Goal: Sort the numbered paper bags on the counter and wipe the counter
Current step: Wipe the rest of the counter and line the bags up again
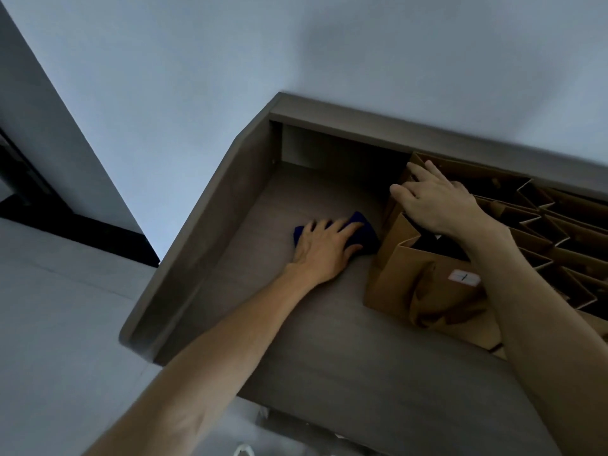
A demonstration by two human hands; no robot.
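Note:
A dark blue cloth (365, 232) lies flat on the grey-brown counter (296, 324), pressed under my left hand (325, 248), whose fingers are spread over it. Right of it stand several brown paper bags (559, 245) in a tight row. The nearest bag (421, 284) carries a white label (464, 277) with a dark mark like a 1. My right hand (434, 199) rests on the open top edges of the leftmost bags, fingers curled over the rim.
The counter has a raised wooden rim on its left side (204, 232) and along the back (394, 126), against a pale wall. A dark doorway edge (33, 192) shows at far left. The floor lies below left.

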